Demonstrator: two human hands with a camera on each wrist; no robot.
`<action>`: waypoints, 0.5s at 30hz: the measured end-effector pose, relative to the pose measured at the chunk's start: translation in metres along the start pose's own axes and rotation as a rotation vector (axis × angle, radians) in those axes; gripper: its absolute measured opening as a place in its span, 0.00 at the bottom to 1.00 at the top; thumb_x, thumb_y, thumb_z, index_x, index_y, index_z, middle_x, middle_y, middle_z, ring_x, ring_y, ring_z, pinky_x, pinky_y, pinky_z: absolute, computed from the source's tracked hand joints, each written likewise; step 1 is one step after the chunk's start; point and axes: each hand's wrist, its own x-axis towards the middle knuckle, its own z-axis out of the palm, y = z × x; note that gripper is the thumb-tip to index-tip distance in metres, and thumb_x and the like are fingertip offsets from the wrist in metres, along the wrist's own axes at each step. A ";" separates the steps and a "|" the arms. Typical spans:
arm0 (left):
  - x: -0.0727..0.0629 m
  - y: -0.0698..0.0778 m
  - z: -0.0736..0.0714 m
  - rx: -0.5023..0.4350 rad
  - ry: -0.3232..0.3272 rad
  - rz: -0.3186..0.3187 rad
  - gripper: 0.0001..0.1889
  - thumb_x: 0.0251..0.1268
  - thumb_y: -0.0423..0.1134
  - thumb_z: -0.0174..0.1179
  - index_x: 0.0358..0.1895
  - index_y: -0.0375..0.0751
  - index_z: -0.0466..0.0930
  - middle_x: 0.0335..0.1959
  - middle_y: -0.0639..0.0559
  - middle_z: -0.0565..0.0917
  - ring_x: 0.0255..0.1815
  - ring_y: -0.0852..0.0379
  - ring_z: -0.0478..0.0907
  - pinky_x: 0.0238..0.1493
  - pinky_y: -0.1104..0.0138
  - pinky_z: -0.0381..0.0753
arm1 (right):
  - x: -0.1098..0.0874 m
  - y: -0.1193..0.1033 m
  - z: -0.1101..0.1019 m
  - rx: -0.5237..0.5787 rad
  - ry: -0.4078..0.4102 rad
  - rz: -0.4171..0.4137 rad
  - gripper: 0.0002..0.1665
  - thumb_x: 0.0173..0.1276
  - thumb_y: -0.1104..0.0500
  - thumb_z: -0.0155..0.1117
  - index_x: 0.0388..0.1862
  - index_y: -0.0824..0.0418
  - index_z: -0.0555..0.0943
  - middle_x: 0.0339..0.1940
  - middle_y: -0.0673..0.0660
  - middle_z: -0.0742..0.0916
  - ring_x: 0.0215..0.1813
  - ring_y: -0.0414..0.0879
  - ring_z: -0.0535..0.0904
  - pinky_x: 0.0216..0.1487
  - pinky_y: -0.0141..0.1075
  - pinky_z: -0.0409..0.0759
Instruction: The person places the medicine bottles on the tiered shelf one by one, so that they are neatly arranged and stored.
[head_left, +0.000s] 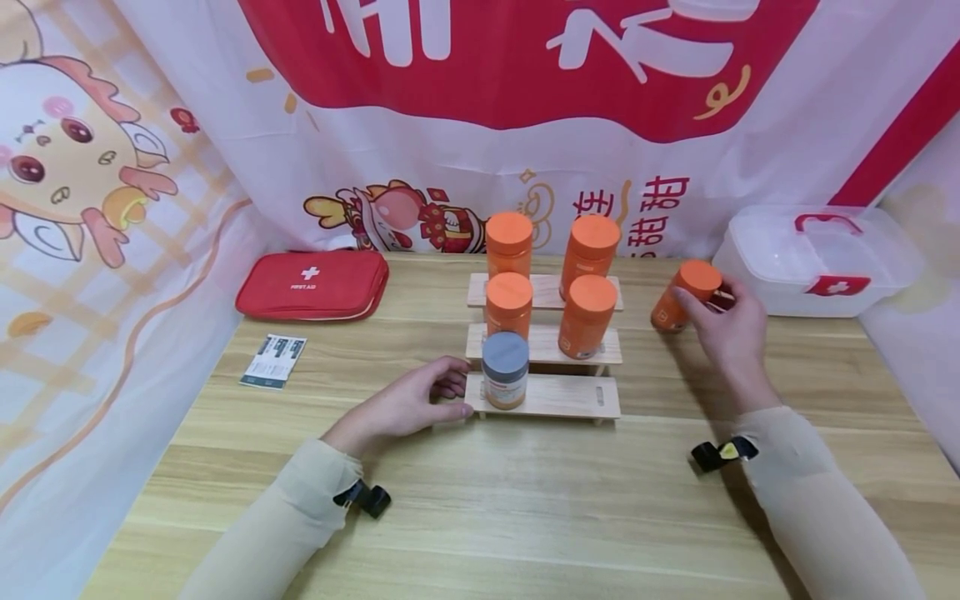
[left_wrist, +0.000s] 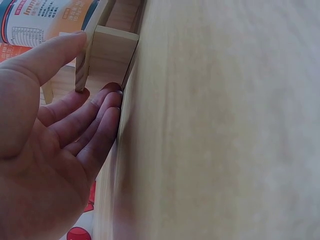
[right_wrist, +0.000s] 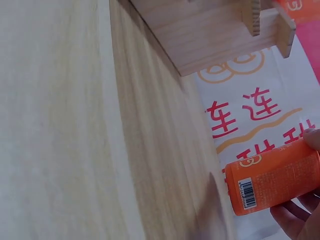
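A three-step wooden stand (head_left: 555, 396) bears several orange-capped bottles on its upper two steps, among them a front-right bottle (head_left: 587, 321). On the lowest step, toward its left end, stands a grey-capped bottle (head_left: 506, 371). My left hand (head_left: 408, 400) grips the left end of that lowest step; the left wrist view has the thumb on the board (left_wrist: 82, 65) and the fingers curled below its end. To the right of the stand, my right hand (head_left: 733, 333) holds an orange bottle (head_left: 678, 298) between thumb and fingers; its barcode side shows in the right wrist view.
A red first-aid pouch (head_left: 313, 286) lies at the back left, with a printed leaflet (head_left: 273, 361) in front of it. A translucent box (head_left: 817, 262) with a red handle stands close behind my right hand. Printed cloth (head_left: 420, 158) hangs along the table's back edge.
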 end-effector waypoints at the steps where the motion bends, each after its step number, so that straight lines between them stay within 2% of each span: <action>1: 0.000 0.000 0.000 -0.002 0.000 0.001 0.34 0.72 0.47 0.73 0.75 0.40 0.71 0.62 0.47 0.85 0.64 0.50 0.82 0.73 0.50 0.82 | -0.002 -0.001 -0.001 0.006 0.002 -0.002 0.46 0.75 0.40 0.71 0.83 0.59 0.68 0.77 0.62 0.79 0.74 0.55 0.79 0.75 0.41 0.82; 8: 0.001 -0.002 0.000 -0.010 -0.005 0.006 0.34 0.72 0.47 0.73 0.75 0.40 0.71 0.62 0.47 0.85 0.64 0.50 0.82 0.73 0.50 0.82 | -0.020 -0.007 -0.011 -0.008 0.016 -0.043 0.45 0.73 0.39 0.73 0.81 0.56 0.72 0.74 0.58 0.81 0.67 0.44 0.81 0.65 0.24 0.84; 15: 0.001 -0.001 0.000 -0.009 -0.005 0.002 0.34 0.72 0.47 0.73 0.75 0.39 0.70 0.62 0.47 0.85 0.64 0.50 0.82 0.73 0.51 0.82 | -0.042 -0.015 -0.021 -0.068 -0.020 -0.087 0.44 0.74 0.39 0.72 0.82 0.56 0.71 0.75 0.59 0.81 0.68 0.48 0.79 0.66 0.22 0.82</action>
